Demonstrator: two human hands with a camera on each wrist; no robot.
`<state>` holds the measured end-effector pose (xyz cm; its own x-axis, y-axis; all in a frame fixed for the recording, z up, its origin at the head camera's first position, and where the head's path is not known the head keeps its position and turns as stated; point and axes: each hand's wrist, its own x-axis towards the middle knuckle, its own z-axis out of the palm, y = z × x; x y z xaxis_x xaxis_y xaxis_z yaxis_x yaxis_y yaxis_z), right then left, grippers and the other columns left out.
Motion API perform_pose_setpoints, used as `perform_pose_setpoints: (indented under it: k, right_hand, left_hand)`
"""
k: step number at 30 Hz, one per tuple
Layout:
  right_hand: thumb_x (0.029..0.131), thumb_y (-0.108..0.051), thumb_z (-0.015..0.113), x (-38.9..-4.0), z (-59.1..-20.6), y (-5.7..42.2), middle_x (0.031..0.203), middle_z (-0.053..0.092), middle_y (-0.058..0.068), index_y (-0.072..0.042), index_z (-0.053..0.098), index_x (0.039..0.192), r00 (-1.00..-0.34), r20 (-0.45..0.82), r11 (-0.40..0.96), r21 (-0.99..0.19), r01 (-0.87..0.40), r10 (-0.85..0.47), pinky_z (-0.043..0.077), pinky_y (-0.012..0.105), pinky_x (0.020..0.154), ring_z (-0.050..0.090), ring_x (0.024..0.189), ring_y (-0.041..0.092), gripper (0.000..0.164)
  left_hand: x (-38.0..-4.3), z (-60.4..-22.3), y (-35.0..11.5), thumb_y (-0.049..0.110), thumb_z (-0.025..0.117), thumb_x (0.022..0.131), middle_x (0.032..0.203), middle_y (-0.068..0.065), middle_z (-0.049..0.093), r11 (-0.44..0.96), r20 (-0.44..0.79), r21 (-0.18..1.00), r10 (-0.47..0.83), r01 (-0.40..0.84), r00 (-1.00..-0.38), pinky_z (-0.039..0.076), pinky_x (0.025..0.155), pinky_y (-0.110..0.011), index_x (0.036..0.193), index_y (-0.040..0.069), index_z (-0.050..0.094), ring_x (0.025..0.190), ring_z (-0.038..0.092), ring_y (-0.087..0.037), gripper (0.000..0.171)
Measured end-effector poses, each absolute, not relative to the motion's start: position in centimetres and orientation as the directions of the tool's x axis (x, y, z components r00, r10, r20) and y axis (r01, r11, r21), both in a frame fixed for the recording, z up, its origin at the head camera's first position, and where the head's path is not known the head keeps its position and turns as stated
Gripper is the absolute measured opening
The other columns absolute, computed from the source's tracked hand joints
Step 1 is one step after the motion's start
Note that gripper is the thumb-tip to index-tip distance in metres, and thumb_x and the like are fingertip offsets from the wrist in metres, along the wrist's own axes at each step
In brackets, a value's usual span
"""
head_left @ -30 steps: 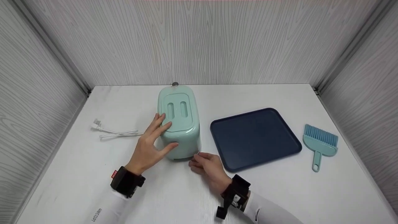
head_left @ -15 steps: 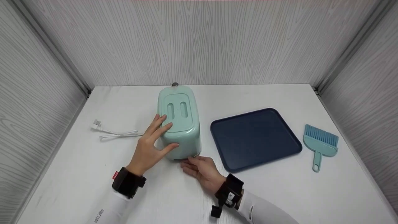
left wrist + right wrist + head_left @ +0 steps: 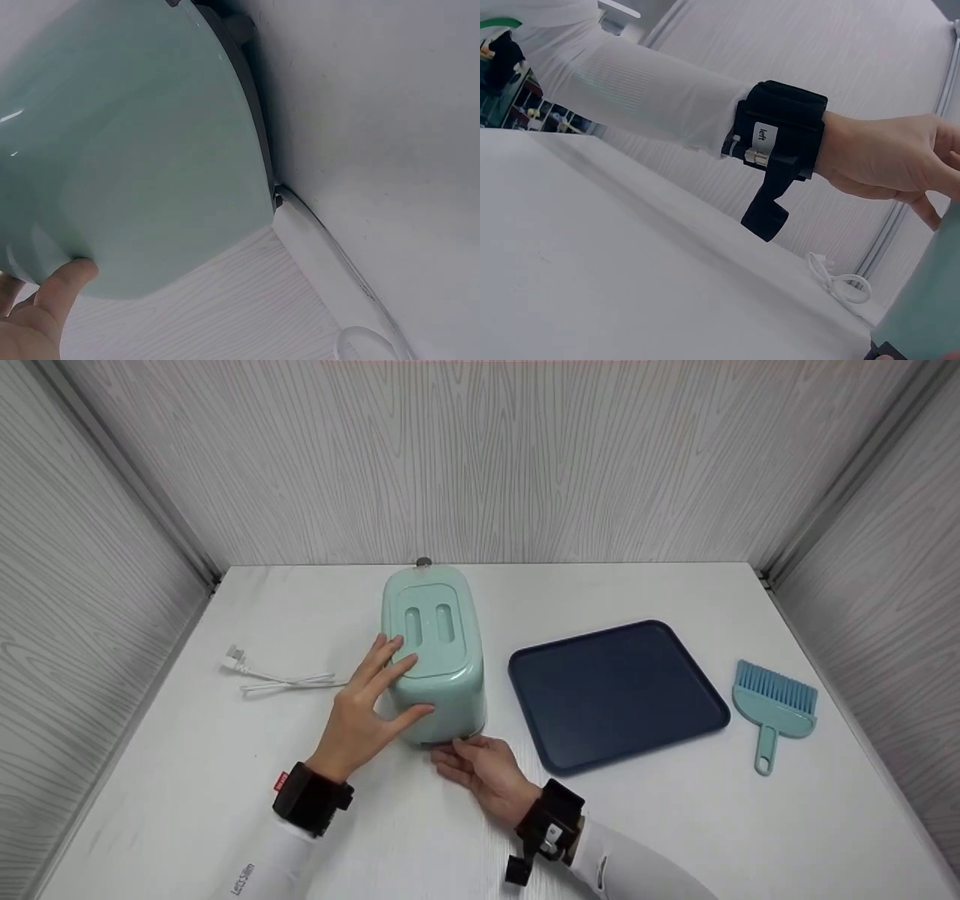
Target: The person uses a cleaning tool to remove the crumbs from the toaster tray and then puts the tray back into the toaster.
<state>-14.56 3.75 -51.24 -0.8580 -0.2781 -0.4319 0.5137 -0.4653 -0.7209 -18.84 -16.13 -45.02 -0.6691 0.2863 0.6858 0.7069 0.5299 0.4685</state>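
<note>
A mint-green toaster (image 3: pixel 450 701) stands upright at the middle of the table, with two slot-shaped recesses in its top. My left hand (image 3: pixel 358 720) rests on its near left top corner, fingers spread along the top and thumb against the near end. In the left wrist view, the thumb (image 3: pixel 71 281) touches the toaster's smooth wall (image 3: pixel 150 150), above a dark base (image 3: pixel 251 97). My right hand (image 3: pixel 491 780) lies palm up, with bent fingertips at the near lower edge of the toaster. In the right wrist view those fingertips barely show beside a dark piece (image 3: pixel 889 349); I cannot tell if they pinch it.
A dark blue tray (image 3: pixel 622 697) lies to the right, close to the right wrist. Beyond it is a small blue-green brush (image 3: pixel 772 712). A white cable with a plug (image 3: pixel 289 682) lies left of the toaster. Grey wood-grain panels (image 3: pixel 480 465) enclose the back and sides.
My right hand has slid left along the toaster's lower edge, from its near right corner toward the middle of the near end. The left hand and toaster stay in place.
</note>
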Motion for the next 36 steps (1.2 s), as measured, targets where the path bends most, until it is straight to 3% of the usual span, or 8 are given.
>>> perform_pose_setpoints:
  k: [7, 17, 36]
  right_hand:
    - [0.104, -0.007, 0.045, -14.4, -51.3, 3.75, 0.116, 0.064, 0.027, 0.015, 0.049, 0.124, -0.868, -0.406, -0.437, -0.751, 0.495, -0.286, 0.052, 0.039, 0.097, 0.064, 0.111, 0.032, 0.031]
    - [0.105, -0.01, 0.042, -14.24, -51.09, 3.8, 0.111, 0.067, 0.025, 0.014, 0.056, 0.118, -0.86, -0.428, -0.378, -0.774, 0.508, -0.277, 0.055, 0.038, 0.092, 0.068, 0.104, 0.03, 0.031]
    - [0.107, -0.01, 0.035, -14.39, -50.86, 3.23, 0.109, 0.068, 0.027, 0.016, 0.049, 0.124, -0.863, -0.426, -0.238, -0.839, 0.489, -0.271, 0.057, 0.038, 0.087, 0.069, 0.1, 0.031, 0.034]
  left_hand:
    - [-18.89, -45.12, -16.14, 0.033, 0.086, 0.074, 0.147, -0.012, 0.047, 0.532, 0.692, 0.462, 0.283, 0.709, -0.664, 0.038, 0.111, -0.037, 0.134, 0.013, 0.06, 0.141, 0.035, -0.037, 0.068]
    - [-18.86, -45.0, -16.13, 0.031, 0.086, 0.074, 0.146, -0.013, 0.048, 0.524, 0.692, 0.467, 0.284, 0.712, -0.663, 0.04, 0.11, -0.036, 0.133, 0.011, 0.06, 0.141, 0.034, -0.037, 0.067]
    - [-18.82, -44.95, -16.11, 0.034, 0.084, 0.076, 0.148, -0.012, 0.046, 0.541, 0.68, 0.463, 0.291, 0.702, -0.673, 0.04, 0.11, -0.038, 0.134, 0.012, 0.06, 0.142, 0.033, -0.036, 0.067]
